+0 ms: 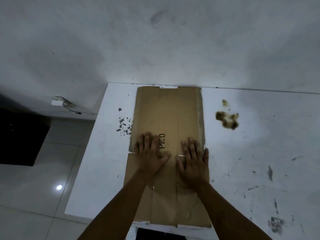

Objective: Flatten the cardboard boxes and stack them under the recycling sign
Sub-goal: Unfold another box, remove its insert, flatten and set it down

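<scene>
Both sets of fingers (149,141) lie spread and flat, gripping nothing. The left hand (151,153) presses palm-down on the flattened cardboard box (169,111), just at 9 o'clock of the black "PICO" lettering (162,141); the right hand (194,161) presses at 3 o'clock of it. The box lies flat on the white tabletop (259,153), its far edge against the wall (155,40). A brown stain (227,119) marks the tabletop at 3 o'clock of the box.

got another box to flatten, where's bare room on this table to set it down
Widest free patch: table right of the flattened cardboard, nearer you than the brown stain. A narrow strip lies left, between cardboard and table edge. The middle is taken: left hand and right hand press there.
</scene>
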